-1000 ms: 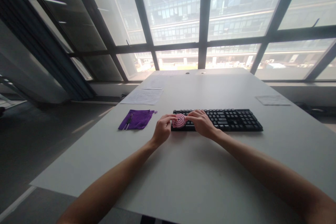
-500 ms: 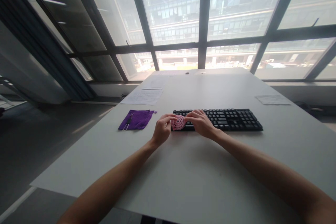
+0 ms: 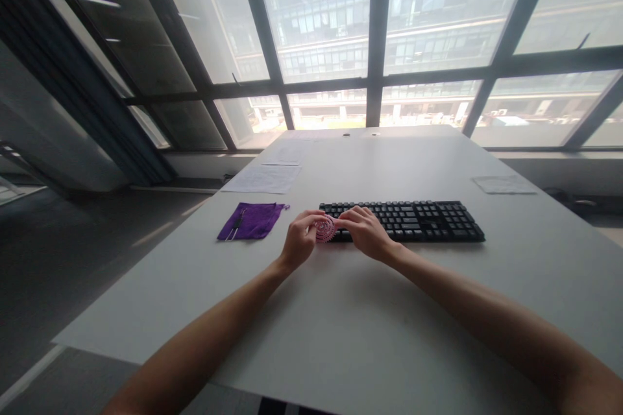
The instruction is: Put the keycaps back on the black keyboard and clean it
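A pink round disc with a toothed rim and ring-like slots stands tilted toward me over the left end of a black keyboard. My left hand grips its left edge, thumb and fingers closed. At the right edge, my right hand pinches the disc with bent fingers, above the keyboard's left keys. Part of the disc is covered by my fingertips. To the left lies a flat purple cloth pouch. On the pouch rests a small wire tool with a dark middle.
All this is on a white table. Sheets of paper lie at its back left, and a clear flat sleeve at the back right. Large windows rise behind the far edge.
The disc has shifted slightly left and turned a little, both hands moving with it. The keyboard and pouch stay in place on the table.
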The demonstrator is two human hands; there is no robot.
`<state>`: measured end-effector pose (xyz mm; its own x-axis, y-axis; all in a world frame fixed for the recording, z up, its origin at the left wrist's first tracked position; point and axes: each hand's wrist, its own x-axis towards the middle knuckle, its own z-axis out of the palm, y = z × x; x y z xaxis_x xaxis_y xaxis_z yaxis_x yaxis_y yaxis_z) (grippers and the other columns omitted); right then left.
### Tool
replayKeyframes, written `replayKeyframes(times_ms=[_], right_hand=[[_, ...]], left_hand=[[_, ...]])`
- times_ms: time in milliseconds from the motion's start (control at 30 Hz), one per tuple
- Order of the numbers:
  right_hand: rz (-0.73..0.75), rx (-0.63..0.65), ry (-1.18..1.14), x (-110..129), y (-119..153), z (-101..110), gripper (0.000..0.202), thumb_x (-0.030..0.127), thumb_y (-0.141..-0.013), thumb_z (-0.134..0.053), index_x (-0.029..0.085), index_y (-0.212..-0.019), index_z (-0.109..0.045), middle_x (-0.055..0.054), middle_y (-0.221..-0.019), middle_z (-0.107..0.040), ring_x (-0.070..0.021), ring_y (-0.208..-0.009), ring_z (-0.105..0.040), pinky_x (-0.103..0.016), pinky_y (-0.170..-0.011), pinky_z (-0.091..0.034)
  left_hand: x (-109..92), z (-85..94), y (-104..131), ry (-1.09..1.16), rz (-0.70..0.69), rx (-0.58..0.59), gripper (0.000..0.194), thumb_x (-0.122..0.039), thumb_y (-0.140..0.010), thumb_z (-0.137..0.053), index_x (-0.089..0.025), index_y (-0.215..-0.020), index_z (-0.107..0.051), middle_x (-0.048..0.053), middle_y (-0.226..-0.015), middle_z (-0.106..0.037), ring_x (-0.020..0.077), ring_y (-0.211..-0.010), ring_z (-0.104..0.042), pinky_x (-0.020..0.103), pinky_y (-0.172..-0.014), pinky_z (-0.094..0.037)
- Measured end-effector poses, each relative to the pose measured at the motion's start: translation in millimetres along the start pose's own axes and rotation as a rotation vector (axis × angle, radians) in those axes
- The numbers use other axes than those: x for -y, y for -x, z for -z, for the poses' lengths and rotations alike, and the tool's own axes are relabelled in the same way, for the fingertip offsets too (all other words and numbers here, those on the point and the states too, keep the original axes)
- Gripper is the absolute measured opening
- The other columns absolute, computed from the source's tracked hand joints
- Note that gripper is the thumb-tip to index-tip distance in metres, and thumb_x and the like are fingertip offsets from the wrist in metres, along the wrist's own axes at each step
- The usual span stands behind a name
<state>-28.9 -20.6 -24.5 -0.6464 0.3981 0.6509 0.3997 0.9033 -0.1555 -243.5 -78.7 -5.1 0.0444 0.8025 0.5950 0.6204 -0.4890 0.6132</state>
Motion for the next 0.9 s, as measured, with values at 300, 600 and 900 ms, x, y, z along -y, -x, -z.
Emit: replayKeyframes(times_ms=[300,600,900], right_hand=[[-0.061,-0.040,-0.005,-5.6,1.8,-0.7,0.041,0.004,-0.095,-0.051,0.028,-0.122,-0.069,-0.006,-0.111,-0.071,-0.0228,-0.101,-0.055,-0.037,-0.088,-0.039],[-0.167,-0.066,0.067,-7.9,1.8,2.8,0.039,0.003,-0.094,-0.050,0.026,-0.116,-0.072,-0.006,-0.106,-0.071,-0.0235,-0.097,-0.055,-0.037,-0.087,-0.039],[-0.162,-0.051,0.086,-4.2,0.9,2.0,0.037,0.004,-0.094,-0.051,0.025,-0.117,-0.071,-0.007,-0.108,-0.071,-0.0239,-0.100,-0.055,-0.037,-0.088,-0.039]], left_hand=[[-2.5,-0.7,-0.7,0.011,-0.007,-0.006,0.035,-0.003,-0.088,-0.049,-0.021,-0.100,-0.077,0.007,-0.116,-0.074,0.0220,-0.111,-0.067,0.042,-0.103,-0.053],[-1.3,-0.6,0.1,-0.001,-0.025,-0.010,0.040,-0.001,-0.086,-0.047,-0.021,-0.099,-0.078,0.007,-0.114,-0.074,0.0220,-0.113,-0.067,0.042,-0.104,-0.052],[-0.1,-1.4,0.3,0.012,-0.020,-0.004,0.038,-0.001,-0.086,-0.047,-0.020,-0.098,-0.078,0.008,-0.115,-0.074,0.0222,-0.113,-0.066,0.042,-0.104,-0.051]])
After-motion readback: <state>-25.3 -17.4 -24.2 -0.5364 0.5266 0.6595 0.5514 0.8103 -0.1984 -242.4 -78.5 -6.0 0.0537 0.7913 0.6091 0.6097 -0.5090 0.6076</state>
